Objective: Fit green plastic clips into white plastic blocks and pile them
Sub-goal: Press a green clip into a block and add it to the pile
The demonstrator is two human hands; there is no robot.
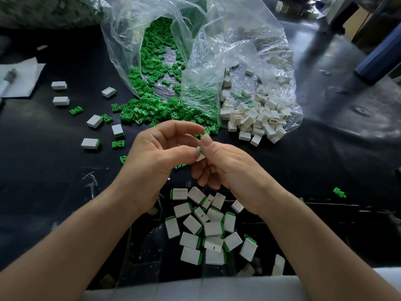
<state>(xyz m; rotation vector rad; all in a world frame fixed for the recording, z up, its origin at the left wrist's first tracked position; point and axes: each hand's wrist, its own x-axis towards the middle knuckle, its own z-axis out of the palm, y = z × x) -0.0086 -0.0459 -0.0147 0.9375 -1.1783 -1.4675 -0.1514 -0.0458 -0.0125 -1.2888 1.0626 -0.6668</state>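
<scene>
Pinching a white block [200, 157] and green clip [201, 150] in left grip [156, 153] and right grip [227, 168], we judge them light, rigid; hold flat sides.

We see a dark desk [54, 181] bearing green clips [152, 109] beyond the left grip [156, 155], white blocks [253, 120] beyond the right grip [230, 168].

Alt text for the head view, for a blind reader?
The left hand and right hand pinch one white block with a green clip over a black table. Finished blocks lie nearer; clear bags spill loose parts behind.
</scene>
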